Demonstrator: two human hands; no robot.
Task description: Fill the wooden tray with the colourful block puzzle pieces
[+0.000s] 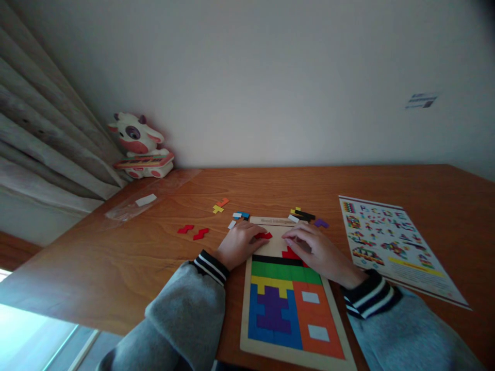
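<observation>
The left hand (238,243) has its grip closed on a red puzzle piece (264,235) over the upper part of the wooden puzzle board (266,352), which lies on the tabletop (154,278). The right hand's (315,248) fingers bend over the board; whether its grip is together, I cannot tell.

board (245,314), top edge: "Wood" can be read, followed by a blurred word seemingly begun with "Intellig" | printed sheet (402,242) on surface (154,268): fine print too small to be read | wall label (421,100): lines seen, wording too blurred to be made out
</observation>
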